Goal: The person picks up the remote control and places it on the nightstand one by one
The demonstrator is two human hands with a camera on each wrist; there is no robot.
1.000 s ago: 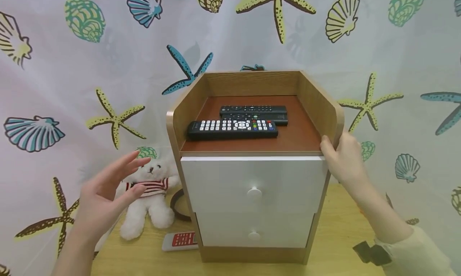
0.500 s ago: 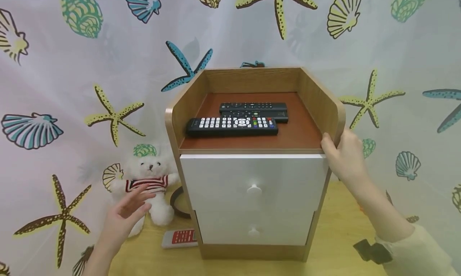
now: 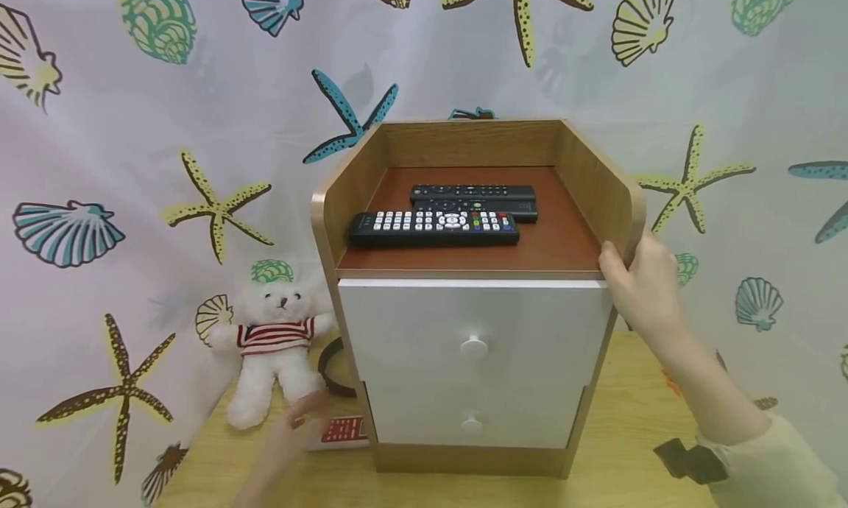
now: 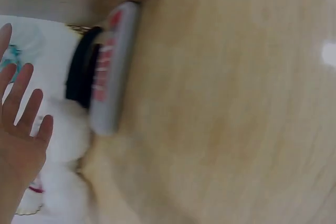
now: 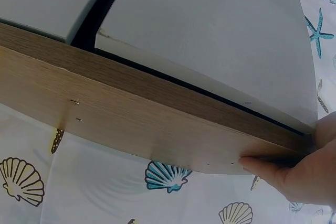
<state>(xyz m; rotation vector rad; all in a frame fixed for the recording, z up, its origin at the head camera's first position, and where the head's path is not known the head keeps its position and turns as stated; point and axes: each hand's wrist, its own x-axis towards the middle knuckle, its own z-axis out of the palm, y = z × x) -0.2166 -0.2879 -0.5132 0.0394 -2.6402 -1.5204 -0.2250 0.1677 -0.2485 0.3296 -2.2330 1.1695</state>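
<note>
My left hand (image 3: 297, 428), blurred in the head view, is just left of a white remote control with red buttons (image 3: 346, 429) on the table. In the left wrist view the spread fingers of my left hand (image 4: 23, 135) are apart from that remote control (image 4: 113, 77) and hold nothing. My right hand (image 3: 644, 291) grips the right side panel of a small wooden cabinet (image 3: 473, 460), thumb inside and fingers outside. The right wrist view shows my right hand (image 5: 310, 174) around the panel edge. Two white drawers, an upper one (image 3: 411, 339) and a lower one, form the cabinet front.
Three black remote controls lie on the cabinet top, the nearest (image 3: 433, 237) with white buttons. A white teddy bear (image 3: 274, 368) in a striped shirt sits at left, beside a dark ring-shaped object (image 3: 326, 364). A patterned curtain (image 3: 424, 44) hangs behind the wooden table (image 3: 636, 420).
My left hand has moved down and to the right, past the teddy bear to the white remote control. My right hand keeps its grip on the cabinet panel. The view has shifted slightly.
</note>
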